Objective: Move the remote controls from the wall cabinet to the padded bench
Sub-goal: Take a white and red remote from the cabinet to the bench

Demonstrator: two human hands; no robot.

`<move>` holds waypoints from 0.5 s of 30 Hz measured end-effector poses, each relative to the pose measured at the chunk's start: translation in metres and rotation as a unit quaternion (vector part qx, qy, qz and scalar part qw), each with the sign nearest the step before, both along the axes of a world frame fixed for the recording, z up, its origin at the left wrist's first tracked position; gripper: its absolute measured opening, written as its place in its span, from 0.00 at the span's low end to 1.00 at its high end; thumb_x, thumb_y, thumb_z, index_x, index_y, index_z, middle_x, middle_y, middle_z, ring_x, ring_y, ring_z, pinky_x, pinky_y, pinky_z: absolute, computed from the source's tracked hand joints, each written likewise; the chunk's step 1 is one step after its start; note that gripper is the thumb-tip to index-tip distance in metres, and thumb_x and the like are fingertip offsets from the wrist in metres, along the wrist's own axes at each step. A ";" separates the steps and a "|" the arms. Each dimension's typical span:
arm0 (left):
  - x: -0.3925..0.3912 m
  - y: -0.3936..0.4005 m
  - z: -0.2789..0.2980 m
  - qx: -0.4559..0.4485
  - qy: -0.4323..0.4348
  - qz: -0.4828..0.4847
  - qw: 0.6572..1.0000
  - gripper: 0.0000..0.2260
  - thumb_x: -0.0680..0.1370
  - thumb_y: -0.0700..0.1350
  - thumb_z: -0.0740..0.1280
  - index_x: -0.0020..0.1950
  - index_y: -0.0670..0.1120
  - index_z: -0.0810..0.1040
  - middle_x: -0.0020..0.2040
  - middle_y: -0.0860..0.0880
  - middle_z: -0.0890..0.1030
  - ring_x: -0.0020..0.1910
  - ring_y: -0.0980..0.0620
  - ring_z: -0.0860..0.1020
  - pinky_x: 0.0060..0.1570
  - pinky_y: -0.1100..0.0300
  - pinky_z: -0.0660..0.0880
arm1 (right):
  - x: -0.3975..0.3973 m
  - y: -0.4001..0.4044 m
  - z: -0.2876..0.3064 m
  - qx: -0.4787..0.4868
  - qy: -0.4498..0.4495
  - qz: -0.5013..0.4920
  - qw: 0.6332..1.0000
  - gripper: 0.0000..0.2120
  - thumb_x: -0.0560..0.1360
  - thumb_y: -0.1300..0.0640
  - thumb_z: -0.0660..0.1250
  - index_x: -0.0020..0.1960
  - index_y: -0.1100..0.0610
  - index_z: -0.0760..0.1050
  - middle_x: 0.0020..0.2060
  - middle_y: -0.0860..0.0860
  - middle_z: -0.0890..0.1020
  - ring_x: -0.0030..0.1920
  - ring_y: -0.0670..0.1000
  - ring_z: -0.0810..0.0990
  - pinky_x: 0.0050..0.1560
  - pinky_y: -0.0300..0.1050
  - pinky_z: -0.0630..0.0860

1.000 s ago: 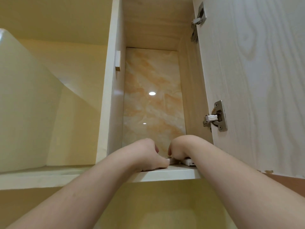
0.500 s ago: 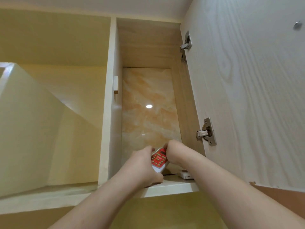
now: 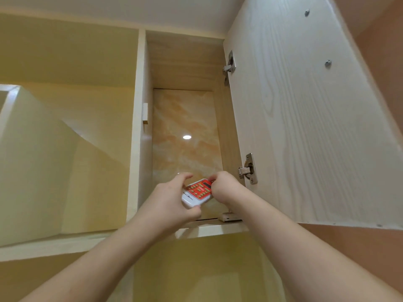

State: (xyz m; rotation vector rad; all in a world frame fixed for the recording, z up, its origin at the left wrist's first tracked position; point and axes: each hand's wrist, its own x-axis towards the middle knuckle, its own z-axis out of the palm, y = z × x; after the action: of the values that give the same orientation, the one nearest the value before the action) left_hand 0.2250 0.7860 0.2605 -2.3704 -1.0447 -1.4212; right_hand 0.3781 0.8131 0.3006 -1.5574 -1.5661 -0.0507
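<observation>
**The cabinet shelf and what rests on it**

The pale wood-grain bottom shelf of the wall cabinet (image 3: 209, 231) is seen from below, so only its light front edge and a thin strip of its top face show. It spans the narrow open compartment, between the cream upright divider (image 3: 139, 149) on the left and the wood-grain side wall on the right. A small white flat device (image 3: 229, 216) lies directly on the shelf at its right end, near the front edge and close against the side wall. What the device is cannot be told.
</observation>
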 end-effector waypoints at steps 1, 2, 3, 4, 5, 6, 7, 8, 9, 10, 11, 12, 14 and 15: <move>-0.003 -0.003 0.000 0.001 0.003 0.001 1.000 0.28 0.68 0.49 0.73 0.66 0.55 0.71 0.49 0.59 0.78 0.45 0.61 0.79 0.44 0.68 0.76 | 0.000 -0.007 -0.002 0.007 0.002 -0.004 1.000 0.15 0.77 0.66 0.57 0.59 0.61 0.77 0.55 0.58 0.82 0.54 0.58 0.80 0.47 0.43 0.72; -0.007 -0.007 -0.001 0.004 0.009 0.002 1.000 0.25 0.68 0.50 0.73 0.64 0.54 0.72 0.50 0.59 0.79 0.46 0.62 0.79 0.43 0.69 0.76 | 0.000 -0.012 -0.004 0.012 0.004 -0.005 1.000 0.15 0.77 0.66 0.57 0.59 0.61 0.78 0.54 0.58 0.82 0.54 0.57 0.80 0.46 0.43 0.72; -0.011 -0.011 -0.003 0.007 0.015 0.001 1.000 0.24 0.68 0.51 0.73 0.62 0.54 0.74 0.50 0.59 0.80 0.46 0.63 0.79 0.42 0.70 0.75 | 0.000 -0.017 -0.005 0.014 0.009 -0.001 1.000 0.15 0.77 0.66 0.57 0.60 0.61 0.78 0.55 0.58 0.82 0.52 0.57 0.80 0.46 0.43 0.72; -0.015 -0.015 -0.005 0.011 0.019 -0.003 1.000 0.24 0.68 0.51 0.74 0.62 0.54 0.74 0.52 0.59 0.80 0.48 0.63 0.79 0.43 0.72 0.74 | -0.001 -0.022 -0.008 0.022 0.018 0.010 1.000 0.15 0.77 0.65 0.57 0.60 0.60 0.77 0.55 0.58 0.82 0.49 0.56 0.79 0.45 0.44 0.73; -0.020 -0.018 -0.007 0.013 0.022 -0.009 1.000 0.24 0.68 0.52 0.74 0.63 0.53 0.74 0.54 0.59 0.80 0.50 0.63 0.78 0.46 0.72 0.73 | -0.003 -0.028 -0.011 0.031 0.031 0.023 0.999 0.15 0.78 0.65 0.57 0.61 0.59 0.77 0.53 0.57 0.82 0.45 0.54 0.77 0.42 0.43 0.73; -0.026 -0.022 -0.010 0.014 0.023 -0.018 0.999 0.26 0.68 0.52 0.74 0.64 0.53 0.73 0.56 0.58 0.80 0.52 0.63 0.78 0.50 0.71 0.73 | -0.004 -0.032 -0.015 0.034 0.044 0.031 0.998 0.16 0.78 0.65 0.57 0.61 0.58 0.77 0.49 0.56 0.82 0.40 0.52 0.75 0.36 0.42 0.72; -0.032 -0.025 -0.013 0.013 0.023 -0.027 0.999 0.28 0.68 0.52 0.75 0.66 0.53 0.73 0.58 0.58 0.80 0.54 0.63 0.77 0.53 0.70 0.73 | -0.006 -0.037 -0.020 0.034 0.063 0.035 0.997 0.16 0.78 0.65 0.56 0.60 0.56 0.77 0.45 0.54 0.81 0.36 0.51 0.73 0.32 0.41 0.69; -0.038 -0.029 -0.016 0.011 0.023 -0.037 0.999 0.29 0.68 0.52 0.75 0.67 0.53 0.72 0.59 0.58 0.79 0.55 0.64 0.77 0.54 0.71 0.72 | -0.007 -0.041 -0.027 0.038 0.086 0.043 0.995 0.17 0.77 0.65 0.55 0.58 0.55 0.78 0.41 0.54 0.80 0.35 0.51 0.73 0.32 0.42 0.70; -0.045 -0.033 -0.021 0.011 0.023 -0.046 0.999 0.30 0.68 0.52 0.75 0.68 0.53 0.72 0.60 0.58 0.79 0.55 0.64 0.77 0.53 0.75 0.70 | -0.009 -0.045 -0.034 0.044 0.108 0.058 0.992 0.18 0.76 0.65 0.54 0.56 0.55 0.80 0.40 0.54 0.80 0.37 0.52 0.74 0.36 0.45 0.74; -0.051 -0.036 -0.026 0.012 0.023 -0.054 0.998 0.30 0.68 0.51 0.75 0.68 0.53 0.71 0.60 0.58 0.78 0.55 0.64 0.76 0.51 0.78 0.69 | -0.011 -0.050 -0.042 0.048 0.124 0.074 0.988 0.18 0.75 0.64 0.55 0.55 0.55 0.81 0.40 0.54 0.82 0.39 0.52 0.75 0.42 0.50 0.77; -0.057 -0.040 -0.030 0.010 0.023 -0.062 0.998 0.30 0.68 0.51 0.75 0.68 0.52 0.71 0.59 0.59 0.78 0.55 0.65 0.76 0.49 0.80 0.68 | -0.013 -0.056 -0.049 0.051 0.137 0.091 0.985 0.17 0.75 0.63 0.56 0.53 0.55 0.82 0.42 0.55 0.84 0.40 0.53 0.77 0.47 0.52 0.78; -0.063 -0.043 -0.034 0.005 0.023 -0.071 0.997 0.30 0.68 0.50 0.75 0.68 0.53 0.71 0.59 0.60 0.78 0.55 0.66 0.76 0.49 0.81 0.67 | -0.016 -0.063 -0.055 0.052 0.149 0.105 0.982 0.15 0.76 0.62 0.57 0.52 0.56 0.82 0.43 0.55 0.85 0.41 0.52 0.79 0.51 0.53 0.79; -0.075 -0.051 -0.043 -0.006 0.030 -0.081 0.996 0.30 0.69 0.51 0.74 0.69 0.54 0.70 0.59 0.61 0.77 0.56 0.67 0.75 0.51 0.78 0.68 | -0.023 -0.076 -0.068 0.055 0.172 0.124 0.976 0.12 0.77 0.59 0.59 0.52 0.54 0.82 0.44 0.54 0.86 0.43 0.52 0.82 0.55 0.54 0.78; -0.082 -0.055 -0.048 -0.004 0.036 -0.078 0.996 0.30 0.69 0.52 0.74 0.70 0.54 0.69 0.59 0.62 0.76 0.56 0.67 0.75 0.53 0.75 0.68 | -0.026 -0.082 -0.074 0.056 0.177 0.128 0.974 0.11 0.77 0.57 0.61 0.53 0.54 0.82 0.44 0.53 0.86 0.43 0.52 0.83 0.55 0.53 0.78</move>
State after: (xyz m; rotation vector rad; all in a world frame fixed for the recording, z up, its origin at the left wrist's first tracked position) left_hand 0.1431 0.7308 0.2126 -2.5375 -0.8668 -1.3704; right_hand 0.3518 0.7316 0.2267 -1.1893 -1.4370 0.2656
